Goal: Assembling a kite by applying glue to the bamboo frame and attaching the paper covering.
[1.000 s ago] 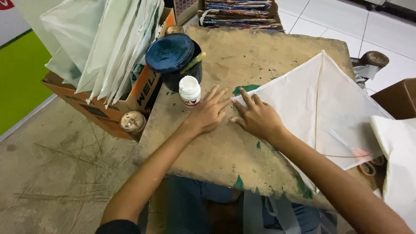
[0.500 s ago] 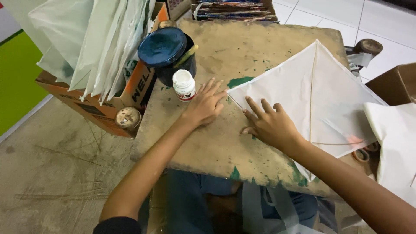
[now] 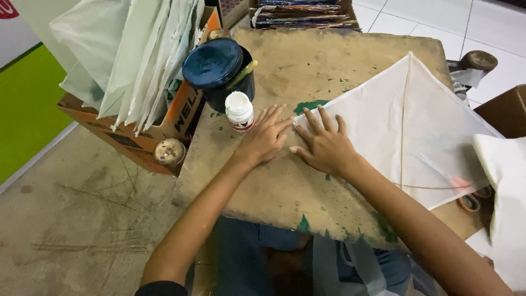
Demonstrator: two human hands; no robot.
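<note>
Kite (image 3: pixel 405 126) corner under flat open hands (nothing gripped), white bottle (image 3: pixel 239 111), dark pot (image 3: pixel 219 71) beside.

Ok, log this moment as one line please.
left hand flat on table | right hand pressing white kite corner | white bottle beside left hand

The scene is evenly and fairly brightly lit by soft light from above, with no hard glare. The worn brown wooden table (image 3: pixel 350 71) shows only faint, diffuse shadows beside the left hand (image 3: pixel 264 137) and right hand (image 3: pixel 324 147). The translucent white paper kite (image 3: pixel 408 123) lets the table's tone through and carries a faint pinkish patch near its right corner. The dark blue round lid (image 3: pixel 212 62) has a dull sheen. Wide-angle bending stretches the edges; the near forearms look slightly soft.
</note>
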